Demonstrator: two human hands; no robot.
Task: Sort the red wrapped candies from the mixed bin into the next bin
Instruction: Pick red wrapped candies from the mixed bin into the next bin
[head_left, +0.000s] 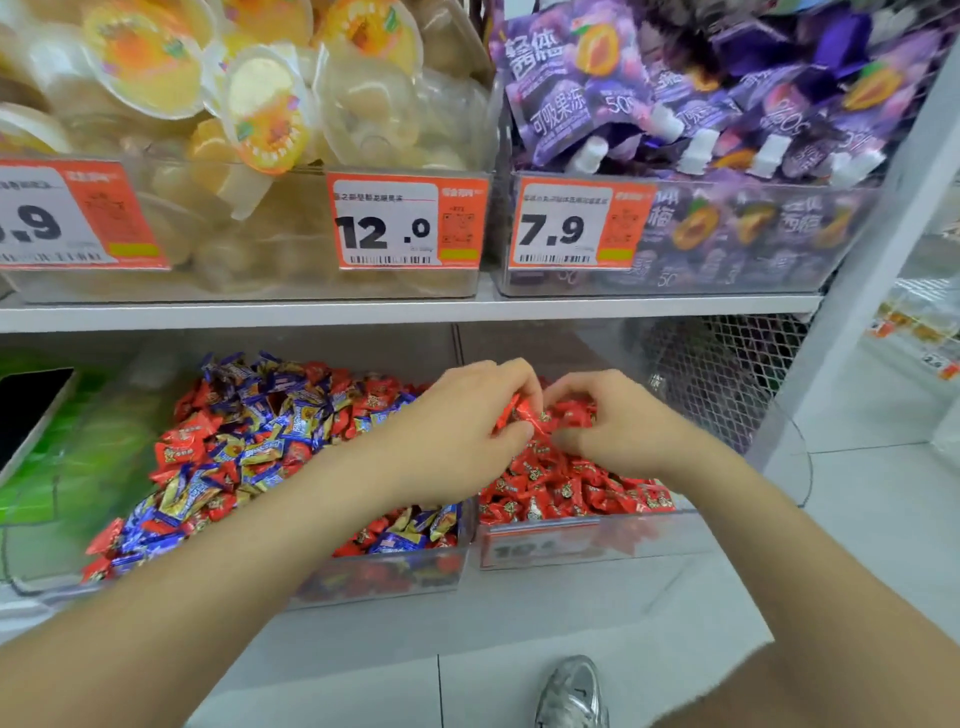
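Observation:
The mixed bin (374, 574) on the lower shelf holds red candies mingled with blue-and-gold wrapped ones (249, 431). To its right stands a clear bin (587, 545) filled with red wrapped candies (566, 488) only. Both my hands hover over that right bin. My left hand (462, 426) holds several red candies (519, 415) in its curled fingers. My right hand (618, 421) is curled next to it, fingertips touching the same bunch of red candies; what it grips is hidden.
The upper shelf (363, 312) carries bins of yellow jelly cups (249, 104) and purple jelly pouches (701, 104) with orange price tags. A green-packaged bin (62, 457) sits at the lower left. A wire mesh panel (727, 374) closes the shelf's right end. My shoe (571, 693) is on the tiled floor.

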